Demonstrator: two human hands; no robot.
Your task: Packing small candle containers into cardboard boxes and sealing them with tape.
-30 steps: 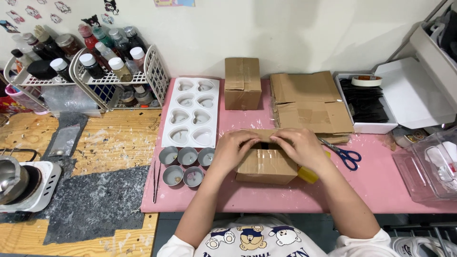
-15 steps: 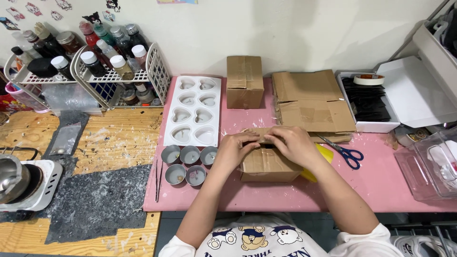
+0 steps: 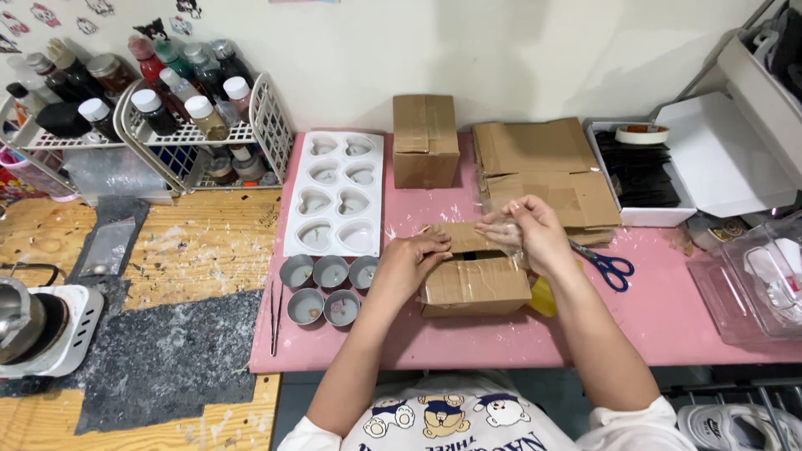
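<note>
Matt brown cardboard box (image 3: 474, 284) on a smooth pink tabletop (image 3: 668, 317), beside glossy white plastic mould (image 3: 337, 194).

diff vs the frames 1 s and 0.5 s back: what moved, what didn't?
The right hand has lifted off the top of the small cardboard box and now sits raised over its far edge, fingers blurred; whether it holds anything cannot be told. The box's top flap now shows partly open. The left hand stays pressed on the box's left side. The box, heart mould tray, metal cups and scissors kept their places.
</note>
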